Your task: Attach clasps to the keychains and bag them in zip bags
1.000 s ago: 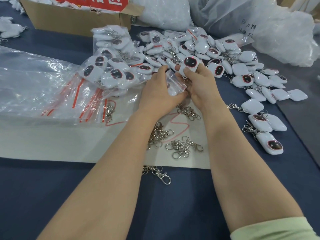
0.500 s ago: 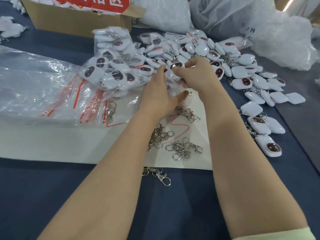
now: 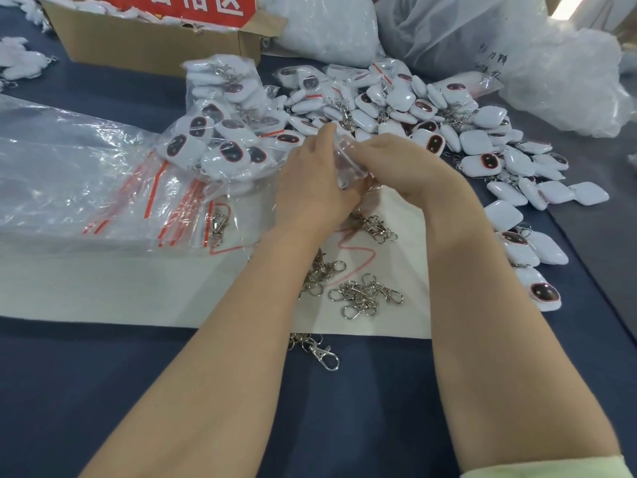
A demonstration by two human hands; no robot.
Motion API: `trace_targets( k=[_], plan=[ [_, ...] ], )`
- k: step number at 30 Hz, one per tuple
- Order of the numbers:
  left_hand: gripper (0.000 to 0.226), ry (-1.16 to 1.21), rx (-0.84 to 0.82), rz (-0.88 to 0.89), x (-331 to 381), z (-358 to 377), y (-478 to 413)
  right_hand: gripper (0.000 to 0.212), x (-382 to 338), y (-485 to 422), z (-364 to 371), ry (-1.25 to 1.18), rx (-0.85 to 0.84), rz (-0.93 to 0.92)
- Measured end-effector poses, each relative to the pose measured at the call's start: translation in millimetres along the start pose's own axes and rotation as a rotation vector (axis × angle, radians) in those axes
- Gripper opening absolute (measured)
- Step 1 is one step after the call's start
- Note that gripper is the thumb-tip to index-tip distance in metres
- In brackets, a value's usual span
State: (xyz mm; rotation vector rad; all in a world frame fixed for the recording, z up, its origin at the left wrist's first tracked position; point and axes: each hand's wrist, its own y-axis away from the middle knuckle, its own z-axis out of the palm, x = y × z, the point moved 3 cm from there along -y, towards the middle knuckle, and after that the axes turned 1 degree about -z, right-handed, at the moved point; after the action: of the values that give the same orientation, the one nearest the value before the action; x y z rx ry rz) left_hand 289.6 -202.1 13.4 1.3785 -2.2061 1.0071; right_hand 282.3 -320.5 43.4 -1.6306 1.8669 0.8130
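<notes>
My left hand (image 3: 312, 181) and my right hand (image 3: 403, 167) meet at the table's middle and both grip one small clear zip bag (image 3: 346, 160). The keychain inside it is mostly hidden by my fingers. Behind my hands lies a heap of white keychains (image 3: 475, 143) with dark red-rimmed faces. Loose metal clasps (image 3: 365, 294) lie on a white sheet (image 3: 103, 291) under my forearms. One more clasp (image 3: 324, 353) sits on the blue cloth.
Empty red-striped zip bags (image 3: 172, 205) lie left inside a large clear plastic bag (image 3: 69, 167). A bag of packed keychains (image 3: 220, 132) sits beside them. A cardboard box (image 3: 151, 46) and big white plastic sacks (image 3: 551, 70) stand at the back.
The keychain my right hand held above the bag is now down inside it, and both hands have closed in on the bag's mouth.
</notes>
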Motion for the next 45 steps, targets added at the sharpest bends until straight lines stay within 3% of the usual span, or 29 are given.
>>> trace_targets(
  k=[2, 4, 6, 7, 11, 19, 23, 27, 30, 33, 36, 41, 45],
  plan=[
    [0.071, 0.022, 0.001, -0.011, -0.5, 0.2, 0.1, 0.053, 3.2, -2.3, 4.3, -0.069, 0.064, -0.006],
    [0.062, 0.071, 0.010, -0.037, -2.1, 0.6, 0.2, 0.041, 9.8, -4.1, 0.1, -0.138, 0.298, -0.010],
    [0.057, 0.127, 0.022, -0.072, -3.6, 1.4, 0.1, 0.030, 24.7, -3.1, -8.0, -0.023, 0.568, 0.033],
    [0.058, 0.146, 0.023, -0.085, -4.3, 1.6, 0.0, 0.028, 32.4, -3.1, -9.1, 0.069, 0.610, 0.071],
    [0.062, 0.166, 0.017, -0.100, -6.2, 2.8, 0.0, 0.037, 47.9, -6.8, -0.5, 0.255, 0.465, 0.151],
    [0.057, 0.157, 0.024, -0.087, -5.6, 3.3, 0.9, 0.051, 51.4, -6.8, 5.8, 0.302, 0.471, 0.253],
    [0.059, 0.157, 0.020, -0.092, -5.1, 3.0, 0.5, 0.047, 54.5, -6.7, -4.3, 0.040, 0.705, 0.227],
    [0.061, 0.162, 0.010, -0.098, -4.7, 1.8, 0.8, 0.026, 54.9, -0.8, -10.8, -0.559, 0.926, 0.107],
    [0.061, 0.166, 0.008, -0.101, -5.1, 1.7, 0.8, 0.026, 52.9, -6.6, -6.7, -0.948, 0.856, 0.030],
    [0.060, 0.160, 0.009, -0.098, -5.9, 2.4, 0.5, 0.035, 50.5, -12.8, -1.3, -1.151, 0.713, 0.012],
    [0.060, 0.163, 0.017, -0.095, -6.6, 3.3, 0.2, 0.008, 46.9, -13.0, 0.6, -1.158, 0.614, 0.012],
    [0.059, 0.157, 0.027, -0.092, -8.0, 4.4, -0.6, 0.003, 43.8, -9.8, 0.8, -1.122, 0.576, 0.006],
    [0.060, 0.149, 0.023, -0.093, -8.2, 4.8, -1.1, 0.017, 44.1, -8.9, 2.0, -0.991, 0.556, -0.029]
  ],
)
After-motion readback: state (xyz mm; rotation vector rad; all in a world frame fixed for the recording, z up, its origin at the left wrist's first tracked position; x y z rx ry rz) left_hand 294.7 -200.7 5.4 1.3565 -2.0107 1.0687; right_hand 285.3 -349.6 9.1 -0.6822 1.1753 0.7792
